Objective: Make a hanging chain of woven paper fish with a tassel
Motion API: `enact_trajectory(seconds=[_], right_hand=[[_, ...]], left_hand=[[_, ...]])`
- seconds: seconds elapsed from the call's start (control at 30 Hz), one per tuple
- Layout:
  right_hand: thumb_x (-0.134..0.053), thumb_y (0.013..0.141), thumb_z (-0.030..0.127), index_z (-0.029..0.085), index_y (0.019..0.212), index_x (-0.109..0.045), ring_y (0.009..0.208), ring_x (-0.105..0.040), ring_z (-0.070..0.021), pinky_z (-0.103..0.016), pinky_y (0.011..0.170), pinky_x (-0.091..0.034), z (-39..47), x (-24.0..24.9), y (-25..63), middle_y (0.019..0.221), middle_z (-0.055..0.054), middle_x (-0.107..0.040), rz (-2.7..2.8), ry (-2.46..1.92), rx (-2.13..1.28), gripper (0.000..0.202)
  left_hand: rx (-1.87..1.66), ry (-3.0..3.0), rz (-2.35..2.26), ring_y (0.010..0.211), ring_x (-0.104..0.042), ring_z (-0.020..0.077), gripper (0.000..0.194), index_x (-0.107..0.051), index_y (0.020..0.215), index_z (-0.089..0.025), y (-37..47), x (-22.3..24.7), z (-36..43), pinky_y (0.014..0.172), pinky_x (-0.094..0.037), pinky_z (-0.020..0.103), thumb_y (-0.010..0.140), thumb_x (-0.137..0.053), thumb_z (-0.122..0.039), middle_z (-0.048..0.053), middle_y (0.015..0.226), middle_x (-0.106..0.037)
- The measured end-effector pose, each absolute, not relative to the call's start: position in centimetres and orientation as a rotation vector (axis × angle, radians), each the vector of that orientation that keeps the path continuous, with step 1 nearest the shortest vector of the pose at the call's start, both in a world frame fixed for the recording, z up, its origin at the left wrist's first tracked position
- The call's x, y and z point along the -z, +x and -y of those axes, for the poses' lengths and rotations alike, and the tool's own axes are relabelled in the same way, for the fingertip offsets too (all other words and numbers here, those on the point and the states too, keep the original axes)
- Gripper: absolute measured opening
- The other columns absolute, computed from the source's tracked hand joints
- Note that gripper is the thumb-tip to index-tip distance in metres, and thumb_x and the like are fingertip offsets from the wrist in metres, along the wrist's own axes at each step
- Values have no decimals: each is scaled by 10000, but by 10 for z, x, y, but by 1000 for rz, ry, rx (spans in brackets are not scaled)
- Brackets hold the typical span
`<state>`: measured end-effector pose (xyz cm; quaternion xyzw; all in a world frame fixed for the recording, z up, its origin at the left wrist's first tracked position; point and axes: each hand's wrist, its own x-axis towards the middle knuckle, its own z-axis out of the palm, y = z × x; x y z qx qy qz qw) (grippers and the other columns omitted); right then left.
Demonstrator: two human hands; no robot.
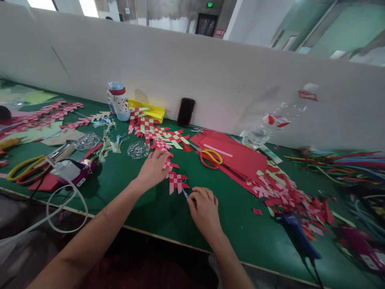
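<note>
On the green table, a red and pink woven paper fish (177,180) lies between my two hands. My left hand (154,168) rests at its upper left, fingers spread over other woven pieces. My right hand (204,206) is closed around a thin blue-tipped tool (185,193), whose tip reaches the fish's lower right edge. Beyond my left hand is a heap of red and green woven fish (150,126). Scissors with yellow and red handles (212,157) lie to the right, beside red paper sheets (228,154).
A clear bottle (270,120) leans against the grey partition (180,68). A phone (186,112) and a white cup (120,102) stand near it. Paper scraps (285,192) cover the right side. Another pair of scissors (28,168) and a glue gun (80,170) lie left.
</note>
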<state>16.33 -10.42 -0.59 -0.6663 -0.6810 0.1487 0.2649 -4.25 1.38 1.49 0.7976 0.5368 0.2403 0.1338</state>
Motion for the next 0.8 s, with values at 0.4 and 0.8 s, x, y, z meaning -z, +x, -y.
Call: enact_trajectory(seconds=[0.4, 0.8], right_hand=[[-537, 867, 425, 224, 826, -603, 676, -578, -150, -255, 636, -451, 58, -48, 149, 765, 0, -648, 1678, -1452, -816, 215], [-527, 855, 451, 212, 928, -620, 774, -648, -188, -308, 689, -520, 60, -22, 170, 879, -52, -678, 1505, -1463, -960, 267]], left_hand=[[-864, 2318, -1151, 1170, -505, 251, 367, -604, 1097, -201, -15, -18, 29, 1012, -414, 384, 750, -548, -94, 100, 1170, -593], [-1153, 1671, -1273, 650, -540, 139, 316, -609, 816, -172, -37, -29, 3, 636, -440, 255, 912, -487, -447, -4, 704, -590]])
